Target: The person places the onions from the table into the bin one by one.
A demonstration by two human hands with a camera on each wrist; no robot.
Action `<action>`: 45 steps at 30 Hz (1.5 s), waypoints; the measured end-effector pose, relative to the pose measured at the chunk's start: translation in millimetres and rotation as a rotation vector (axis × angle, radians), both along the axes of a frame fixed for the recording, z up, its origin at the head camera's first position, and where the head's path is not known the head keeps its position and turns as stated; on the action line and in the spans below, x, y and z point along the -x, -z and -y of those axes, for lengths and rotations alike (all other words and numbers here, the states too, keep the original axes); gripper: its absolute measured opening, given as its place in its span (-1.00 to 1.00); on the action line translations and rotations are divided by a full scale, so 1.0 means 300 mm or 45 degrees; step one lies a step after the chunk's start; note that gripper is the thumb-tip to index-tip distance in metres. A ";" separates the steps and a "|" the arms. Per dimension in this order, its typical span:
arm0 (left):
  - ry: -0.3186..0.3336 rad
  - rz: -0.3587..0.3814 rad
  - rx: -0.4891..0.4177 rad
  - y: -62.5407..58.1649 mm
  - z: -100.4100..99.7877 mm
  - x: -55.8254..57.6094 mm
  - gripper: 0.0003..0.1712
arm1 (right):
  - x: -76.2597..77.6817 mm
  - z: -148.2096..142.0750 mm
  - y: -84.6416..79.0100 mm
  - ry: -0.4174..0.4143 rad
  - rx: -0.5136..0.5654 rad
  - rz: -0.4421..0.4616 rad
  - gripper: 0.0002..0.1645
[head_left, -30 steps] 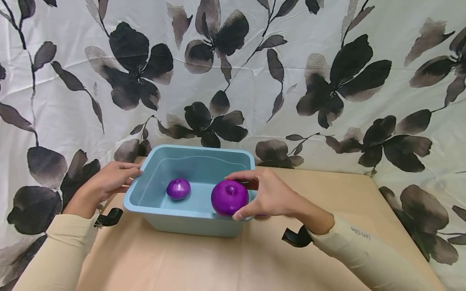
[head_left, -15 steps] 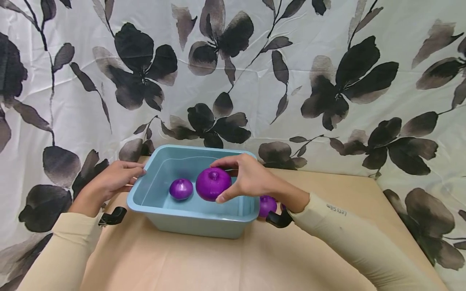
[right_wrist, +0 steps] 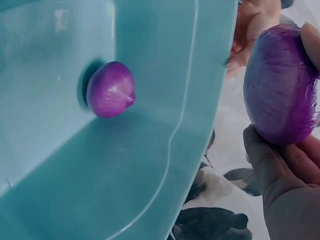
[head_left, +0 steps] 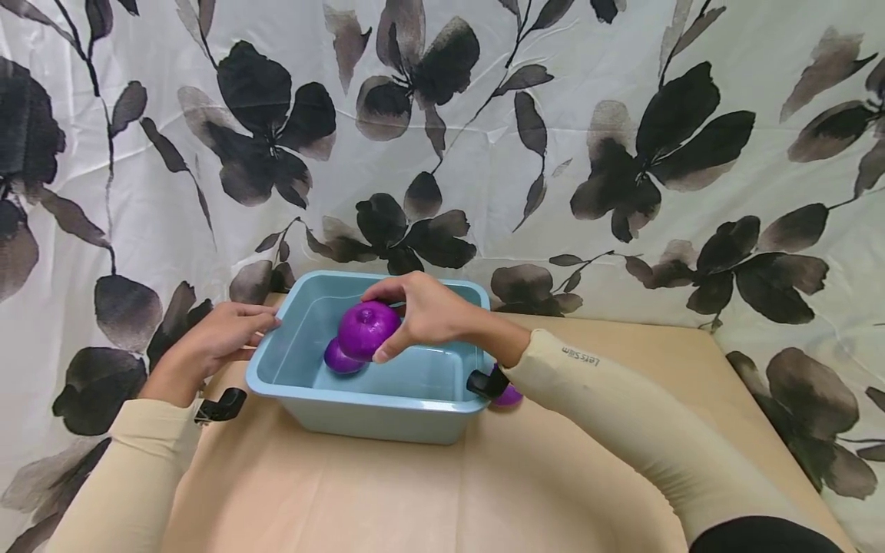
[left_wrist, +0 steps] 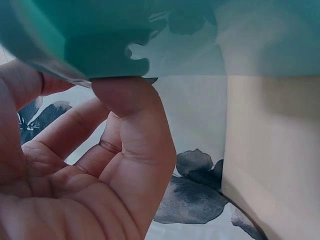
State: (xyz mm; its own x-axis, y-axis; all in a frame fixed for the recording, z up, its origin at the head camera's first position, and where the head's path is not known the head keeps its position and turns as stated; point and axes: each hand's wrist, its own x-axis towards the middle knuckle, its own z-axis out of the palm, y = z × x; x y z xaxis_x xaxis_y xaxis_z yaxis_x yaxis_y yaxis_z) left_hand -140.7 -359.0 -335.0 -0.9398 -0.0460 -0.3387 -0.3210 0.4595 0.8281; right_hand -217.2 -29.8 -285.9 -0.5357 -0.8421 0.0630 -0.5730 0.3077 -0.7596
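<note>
In the head view a light-blue plastic tub [head_left: 376, 421] stands on the table. My left hand [head_left: 216, 342] grips its left rim; in the left wrist view, the fingertips [left_wrist: 122, 95] press against the rim's edge. A large purple onion [head_left: 366, 330] is held between the thumb and fingers of my right hand [head_left: 432, 311], raised over the tub's left half. Below it, a smaller purple onion [head_left: 342, 359] lies on the tub floor, partly covered in the head view and fully seen in the right wrist view [right_wrist: 110, 90].
Outside the tub's right wall, a purple onion [head_left: 509, 396] lies on the tan table [head_left: 588, 430], partly hidden by my right wrist camera [head_left: 487, 383]. Behind the table hangs a floral cloth [head_left: 525, 192].
My right hand has carried the large onion leftward and farther back, from the tub's front right edge to above the smaller onion. My left hand keeps its grip on the rim.
</note>
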 end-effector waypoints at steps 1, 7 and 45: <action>-0.002 0.000 0.002 0.001 0.001 -0.001 -0.31 | 0.003 0.012 0.004 -0.010 -0.002 0.003 -0.10; -0.004 -0.011 0.016 0.002 -0.001 -0.004 -0.33 | 0.023 0.077 0.037 -0.038 -0.032 0.010 -0.10; -0.057 -0.036 -0.019 0.009 0.004 -0.010 -0.36 | 0.097 0.366 0.259 -0.206 -0.362 -0.060 -0.08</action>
